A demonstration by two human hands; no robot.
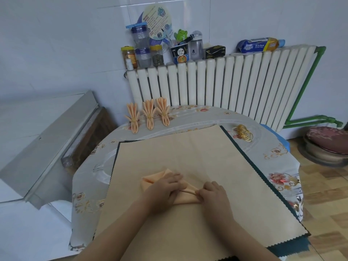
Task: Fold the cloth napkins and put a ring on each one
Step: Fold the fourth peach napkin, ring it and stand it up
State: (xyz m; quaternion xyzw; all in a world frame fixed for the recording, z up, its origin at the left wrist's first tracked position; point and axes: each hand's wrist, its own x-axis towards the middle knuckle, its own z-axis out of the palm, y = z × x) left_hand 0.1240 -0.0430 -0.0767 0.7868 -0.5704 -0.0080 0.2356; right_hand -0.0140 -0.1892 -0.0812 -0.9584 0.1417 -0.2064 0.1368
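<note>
On the beige mat (197, 153) near the table's (278, 161) front edge lies a peach napkin (154, 178), partly folded. The left hand (165, 191) presses on it with fingers nearly flat; the right hand (212, 194) pinches its right end between curled fingers. Three ringed napkins (148, 114) stand at the far-left edge, gold rings (243, 132) at the far-right.

On the table (188, 117) are three ringed napkins (148, 114) at the far left edge, one napkin (156, 180) being folded, one heap of gold rings (243, 132), and one beige mat (197, 153).
</note>
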